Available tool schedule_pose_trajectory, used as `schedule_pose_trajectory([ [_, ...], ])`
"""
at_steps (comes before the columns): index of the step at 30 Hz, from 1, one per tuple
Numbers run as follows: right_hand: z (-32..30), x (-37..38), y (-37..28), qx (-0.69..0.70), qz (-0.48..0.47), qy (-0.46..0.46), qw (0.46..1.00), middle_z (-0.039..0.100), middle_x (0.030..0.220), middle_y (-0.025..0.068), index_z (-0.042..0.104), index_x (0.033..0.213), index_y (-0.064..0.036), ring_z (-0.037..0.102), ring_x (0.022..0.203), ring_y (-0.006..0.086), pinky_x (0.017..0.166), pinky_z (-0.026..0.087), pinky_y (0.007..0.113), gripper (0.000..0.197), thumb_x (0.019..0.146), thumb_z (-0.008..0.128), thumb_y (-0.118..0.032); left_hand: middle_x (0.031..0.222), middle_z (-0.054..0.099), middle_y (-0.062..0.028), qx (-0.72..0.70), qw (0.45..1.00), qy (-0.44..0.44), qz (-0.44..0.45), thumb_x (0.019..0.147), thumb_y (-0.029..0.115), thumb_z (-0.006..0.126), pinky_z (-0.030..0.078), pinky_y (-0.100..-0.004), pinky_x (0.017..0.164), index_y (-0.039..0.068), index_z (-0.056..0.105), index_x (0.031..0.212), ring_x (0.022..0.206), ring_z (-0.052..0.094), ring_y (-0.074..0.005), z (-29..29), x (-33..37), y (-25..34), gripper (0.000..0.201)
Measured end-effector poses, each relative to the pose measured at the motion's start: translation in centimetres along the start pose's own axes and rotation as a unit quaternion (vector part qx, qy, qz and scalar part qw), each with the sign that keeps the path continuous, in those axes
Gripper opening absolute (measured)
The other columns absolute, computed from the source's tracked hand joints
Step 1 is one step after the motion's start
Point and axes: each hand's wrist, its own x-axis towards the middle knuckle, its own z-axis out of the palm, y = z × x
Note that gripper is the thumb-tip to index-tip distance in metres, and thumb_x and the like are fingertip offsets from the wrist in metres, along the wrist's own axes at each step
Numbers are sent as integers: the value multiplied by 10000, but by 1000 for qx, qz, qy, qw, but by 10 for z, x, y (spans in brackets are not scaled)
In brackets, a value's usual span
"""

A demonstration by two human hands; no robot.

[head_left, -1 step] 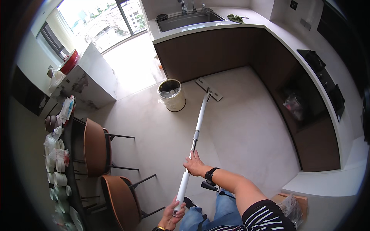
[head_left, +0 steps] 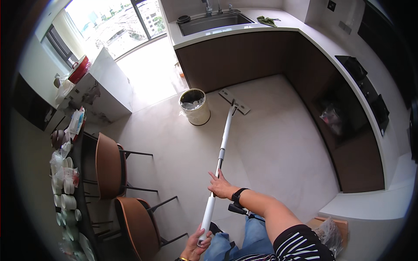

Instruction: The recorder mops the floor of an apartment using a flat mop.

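A flat mop with a long white pole slants across the floor. Its grey, flat head lies near the base of the brown cabinets, just right of a bin. My left hand is closed round the pole's lower end, close to my legs. Further up, my right hand holds the narrower part of the pole above the white grip, with some fingers raised off it. A dark band is on my right wrist. The underside of the mop head is hidden.
The cream bin has a bag in it. Two brown chairs stand left beside a dark table holding stacked dishes. Cabinets run along the back and right, under a white counter with a sink. A cardboard box sits lower right.
The mop head has shifted very slightly to the left in the picture. My right hand's fingers are spread a little more; both hands stay on the pole.
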Motion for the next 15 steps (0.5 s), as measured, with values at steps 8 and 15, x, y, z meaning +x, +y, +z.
schedule_pose_trajectory([
  [8, 99, -25, -172, 27, -249, -123, 960, 615, 760, 58, 604, 790, -141, 609, 846, 261, 875, 333, 643, 168, 716, 618, -292, 710, 495, -11, 79, 955, 282, -40, 906, 237, 535, 319, -170, 403, 87, 522, 1040, 508, 420, -70, -112, -180, -55, 202],
  [15, 69, -66, -351, 363, -491, -263, 747, 633, 796, 176, 603, 961, -92, 595, 767, 382, 672, 460, 486, 366, 728, 632, -372, 964, 611, 49, 591, 747, 304, -9, 886, 257, 582, 424, -187, 581, 134, 510, 1264, 766, 551, -63, -183, -496, -105, 404],
])
